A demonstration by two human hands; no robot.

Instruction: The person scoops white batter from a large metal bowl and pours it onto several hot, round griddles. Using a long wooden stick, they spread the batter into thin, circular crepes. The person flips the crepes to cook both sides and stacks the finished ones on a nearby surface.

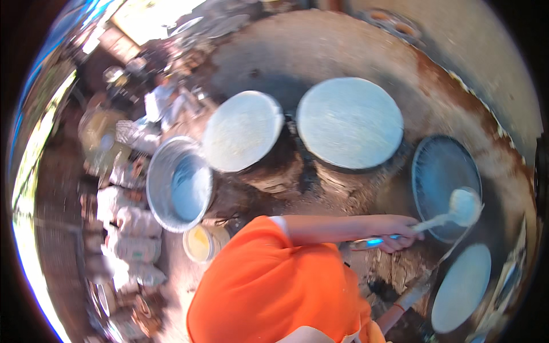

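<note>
My left hand [394, 233] is closed around the handle of a ladle [465, 207]. The ladle's bowl is coated white and hangs over the near right edge of a dark round griddle [443, 171]. Lower down, my right hand [416, 290] is blurred, and a long thin tool [457, 247] seems to run up from it towards the ladle. Beyond that hand lies another griddle with a pale, white round surface [462, 288]. Two large round griddles, one at the middle [350, 123] and one left of it [243, 131], carry pale sheets on top.
A deep metal pot [153, 186] with whitish liquid stands at the left, beside a tub of yellow stuff [197, 244]. Several plastic bags [134, 250] line the left side. The griddles rest on a curved earthen hearth [286, 51]. A blurred person [166, 103] sits at the far left.
</note>
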